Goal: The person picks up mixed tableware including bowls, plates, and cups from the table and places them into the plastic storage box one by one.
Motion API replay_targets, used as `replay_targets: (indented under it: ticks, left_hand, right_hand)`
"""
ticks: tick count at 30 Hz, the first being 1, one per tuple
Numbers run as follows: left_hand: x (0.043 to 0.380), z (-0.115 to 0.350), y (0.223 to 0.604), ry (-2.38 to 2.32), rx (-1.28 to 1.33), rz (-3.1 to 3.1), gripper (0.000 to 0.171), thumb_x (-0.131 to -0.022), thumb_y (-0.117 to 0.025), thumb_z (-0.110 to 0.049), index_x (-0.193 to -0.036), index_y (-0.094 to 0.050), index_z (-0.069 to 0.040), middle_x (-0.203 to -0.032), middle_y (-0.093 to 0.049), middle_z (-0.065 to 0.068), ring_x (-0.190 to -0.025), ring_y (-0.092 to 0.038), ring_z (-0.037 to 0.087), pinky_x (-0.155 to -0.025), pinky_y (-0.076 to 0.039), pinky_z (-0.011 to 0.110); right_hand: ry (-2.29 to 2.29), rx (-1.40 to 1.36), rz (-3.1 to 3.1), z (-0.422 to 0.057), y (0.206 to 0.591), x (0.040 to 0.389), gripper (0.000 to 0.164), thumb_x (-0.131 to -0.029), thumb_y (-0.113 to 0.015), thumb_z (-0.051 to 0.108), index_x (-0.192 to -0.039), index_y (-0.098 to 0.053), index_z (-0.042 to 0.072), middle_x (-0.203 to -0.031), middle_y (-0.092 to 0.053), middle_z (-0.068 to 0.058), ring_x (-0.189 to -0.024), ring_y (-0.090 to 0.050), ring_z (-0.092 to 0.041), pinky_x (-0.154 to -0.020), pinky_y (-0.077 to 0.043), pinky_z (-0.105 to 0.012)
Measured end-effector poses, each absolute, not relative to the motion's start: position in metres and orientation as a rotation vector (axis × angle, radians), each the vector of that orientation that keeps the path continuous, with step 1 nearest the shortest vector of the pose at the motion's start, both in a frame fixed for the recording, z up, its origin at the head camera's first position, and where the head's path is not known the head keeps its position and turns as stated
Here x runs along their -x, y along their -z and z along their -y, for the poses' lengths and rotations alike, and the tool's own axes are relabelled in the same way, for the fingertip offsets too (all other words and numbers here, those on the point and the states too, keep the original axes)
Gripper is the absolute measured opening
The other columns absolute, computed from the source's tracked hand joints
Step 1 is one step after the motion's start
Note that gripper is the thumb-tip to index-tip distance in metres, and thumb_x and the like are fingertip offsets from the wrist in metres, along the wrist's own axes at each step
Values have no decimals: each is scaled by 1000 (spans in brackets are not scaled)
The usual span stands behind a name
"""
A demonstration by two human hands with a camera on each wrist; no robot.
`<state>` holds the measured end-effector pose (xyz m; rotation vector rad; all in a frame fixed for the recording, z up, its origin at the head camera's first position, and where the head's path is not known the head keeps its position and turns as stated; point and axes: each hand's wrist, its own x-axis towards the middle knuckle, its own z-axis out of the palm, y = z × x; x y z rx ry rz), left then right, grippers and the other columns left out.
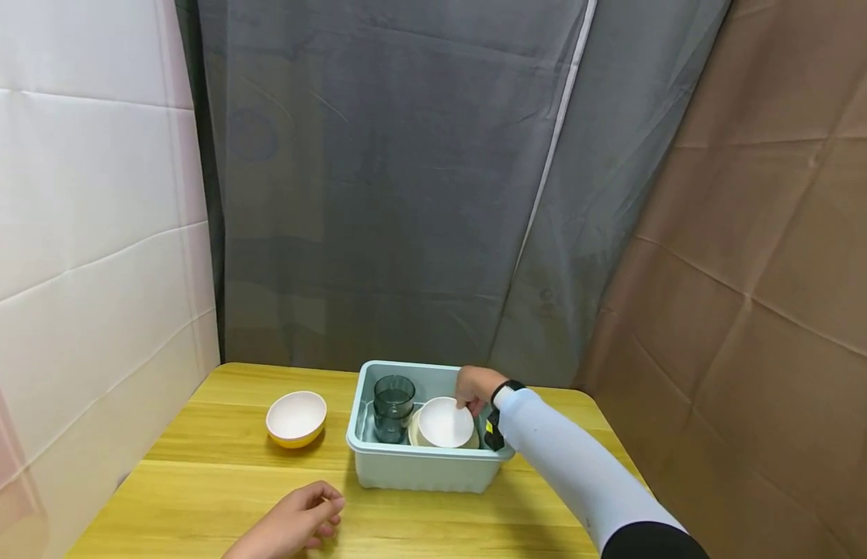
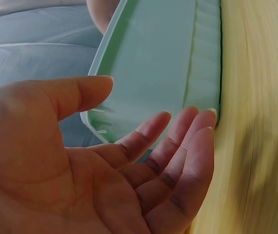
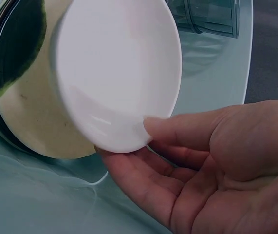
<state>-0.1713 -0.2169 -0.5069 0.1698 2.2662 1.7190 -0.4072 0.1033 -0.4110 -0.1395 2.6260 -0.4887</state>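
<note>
My right hand (image 1: 476, 387) reaches into a pale green plastic tub (image 1: 426, 470) and pinches the rim of a white bowl (image 1: 445, 423). In the right wrist view the thumb lies on the bowl's (image 3: 119, 63) inner side, with fingers beneath the rim. Under the bowl are stacked cream plates (image 3: 51, 126), the top one with a dark green patch. Stacked dark, clear glasses (image 1: 393, 407) stand at the tub's left. Over the table before the tub, my left hand (image 1: 303, 516) holds nothing, its fingers loosely bent.
A bowl (image 1: 296, 419), white inside and yellow outside, sits on the wooden table (image 1: 216, 466) left of the tub. Behind the table hangs a grey curtain (image 1: 391, 194). White cloth (image 1: 91, 194) closes the left side and brown cloth (image 1: 768, 272) the right.
</note>
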Motion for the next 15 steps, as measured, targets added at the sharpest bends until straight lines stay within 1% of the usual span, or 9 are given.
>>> replay_targets:
  ticks: [4,8,10,15]
  left_hand:
    - [171,216,506,-1715,-180,-2259,28,-115,-59,-22,-122,-64,5,-103,-68,7,-91,-69,22,-80,-62,42]
    - [173,214,505,-1707,-183,-2258,28,-115,-60,-23,-122,-64,4,-104,-69,8,-91,-69,23,-80,-61,42]
    - [174,213,505,-1703,-185,-2262,28,-115,-60,-23,-122,-64,4,-104,-69,7,-91,-68,22,-80,-61,41]
    - [175,213,506,-1698,-199,-2260,27,-115,-60,-22,-122,-64,4,-103,-69,6,-90,-67,21,-79,-61,41]
  right_hand:
    - [543,120,-2598,-107,413,406,16,-104,-76,5,-96,-79,-8,-88,-79,-18,-88,-80,-27,-92,-66,-37]
    - [558,111,-2601,-110,411,402,20,-104,-77,11,-95,-79,-7,-89,-79,-18,-93,-80,-31,-97,-64,-41]
    - [518,120,-2620,-111,410,401,22,-104,-78,14,-94,-79,-6,-90,-79,-18,-96,-81,-32,-97,-64,-41]
    - [480,141,-2659,-118,399,397,25,-103,-80,22,-96,-80,-2,-94,-80,-16,-98,-81,-32,-92,-66,-40]
